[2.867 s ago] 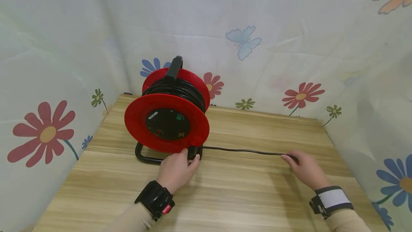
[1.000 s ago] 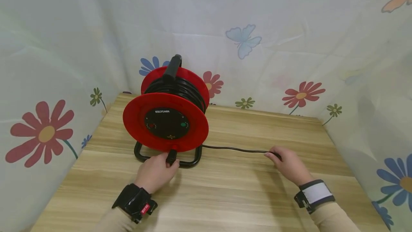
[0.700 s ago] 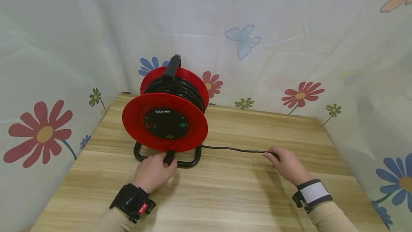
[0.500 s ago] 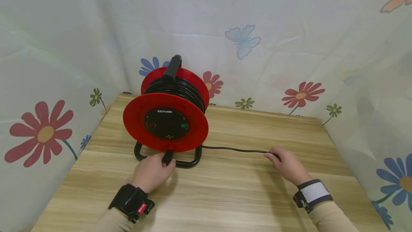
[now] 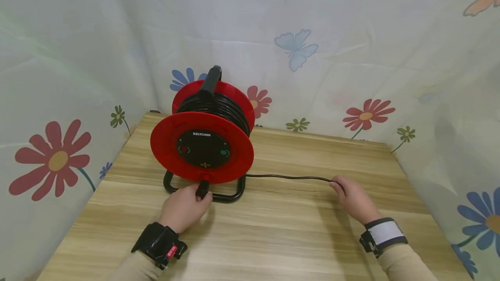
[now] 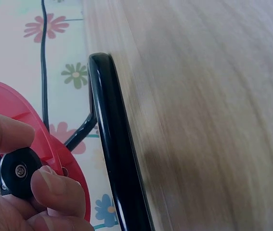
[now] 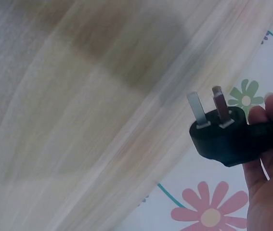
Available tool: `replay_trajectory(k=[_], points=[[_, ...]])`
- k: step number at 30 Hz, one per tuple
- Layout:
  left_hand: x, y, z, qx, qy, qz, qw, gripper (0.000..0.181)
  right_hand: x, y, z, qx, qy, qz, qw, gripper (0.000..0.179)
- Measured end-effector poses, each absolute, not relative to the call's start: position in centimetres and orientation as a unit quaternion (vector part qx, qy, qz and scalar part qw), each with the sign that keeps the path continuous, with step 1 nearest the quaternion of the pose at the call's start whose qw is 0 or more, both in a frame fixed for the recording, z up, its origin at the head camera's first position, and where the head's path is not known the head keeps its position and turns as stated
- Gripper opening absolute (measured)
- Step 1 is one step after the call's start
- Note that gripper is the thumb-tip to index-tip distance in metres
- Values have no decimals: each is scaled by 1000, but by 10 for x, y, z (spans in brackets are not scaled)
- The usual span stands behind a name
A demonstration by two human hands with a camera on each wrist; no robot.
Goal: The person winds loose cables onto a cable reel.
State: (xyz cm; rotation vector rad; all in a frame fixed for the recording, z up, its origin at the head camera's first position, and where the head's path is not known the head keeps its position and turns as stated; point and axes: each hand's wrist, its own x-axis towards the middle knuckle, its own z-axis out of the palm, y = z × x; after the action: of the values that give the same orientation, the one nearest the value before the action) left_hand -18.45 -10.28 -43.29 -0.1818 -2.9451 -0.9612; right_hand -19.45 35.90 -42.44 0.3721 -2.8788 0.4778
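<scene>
A red cable reel (image 5: 164,146) wound with black cable stands at the left of the table. My left hand (image 5: 181,209) grips the black crank knob (image 5: 202,189) at the bottom of the reel's front disc; in the left wrist view thumb and fingers curl round the knob (image 6: 20,173). From the reel's right side the free cable (image 5: 289,177) runs to my right hand (image 5: 356,200), which holds its end above the table. The right wrist view shows a black power plug (image 7: 223,139) with two flat prongs jutting past the fingers of that hand (image 7: 271,192).
The reel's black tube stand (image 5: 228,197) rests on the wood-grain table (image 5: 273,237), and its carrying handle (image 5: 211,81) rises on top. A white flower-print curtain (image 5: 332,34) encloses the table's back and sides.
The crank knob and my left hand have moved left from the disc's lower right to its bottom, turning the disc clockwise. My right hand came left, then shifted slightly right.
</scene>
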Motion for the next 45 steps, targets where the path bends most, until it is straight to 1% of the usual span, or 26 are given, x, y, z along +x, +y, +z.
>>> replay_trajectory(k=[4, 10, 16, 22, 31, 38, 45], points=[[-185, -103, -434, -53, -947, -317, 9, 37, -194, 360, -424, 129, -974, 154, 109, 11], [-187, -105, -434, -43, -940, -337, -24, 35, -191, 360, -425, 134, -971, 162, 110, 13], [-190, -111, -438, -35, -934, -355, -27, 33, -190, 355, -426, 126, -974, 163, 93, 17], [-194, -123, -445, -21, -920, -387, -49, 39, -192, 345, -427, 136, -973, 161, 89, 17], [-195, -137, -441, -4, -911, -408, -51, 42, -195, 332, -430, 139, -971, 175, 85, 18], [-192, -142, -438, 30, -873, -481, -81, 45, -198, 323, -434, 145, -971, 175, 78, 17], [-191, -145, -437, 53, -841, -532, -79, 47, -200, 316, -434, 139, -973, 175, 66, 16]])
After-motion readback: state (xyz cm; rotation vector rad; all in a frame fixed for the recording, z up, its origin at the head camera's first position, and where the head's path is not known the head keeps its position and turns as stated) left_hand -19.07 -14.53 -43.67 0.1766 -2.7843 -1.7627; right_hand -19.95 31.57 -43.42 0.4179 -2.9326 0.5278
